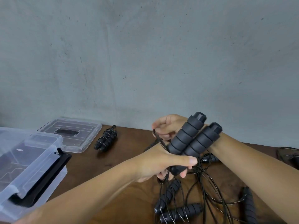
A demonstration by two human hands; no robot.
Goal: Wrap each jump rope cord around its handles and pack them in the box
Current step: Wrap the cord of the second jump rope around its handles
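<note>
1 head view, looking forward and down, close over table (129,159)

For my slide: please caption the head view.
Left hand grips paired handles; right hand pinches the cord.

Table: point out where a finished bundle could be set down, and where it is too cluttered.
Bare wood lies between the clear box and the left hand, in front of the wrapped rope. Crowded: the loose cords and handles under both hands, out to the right edge. The lid fills the far left corner.
</note>
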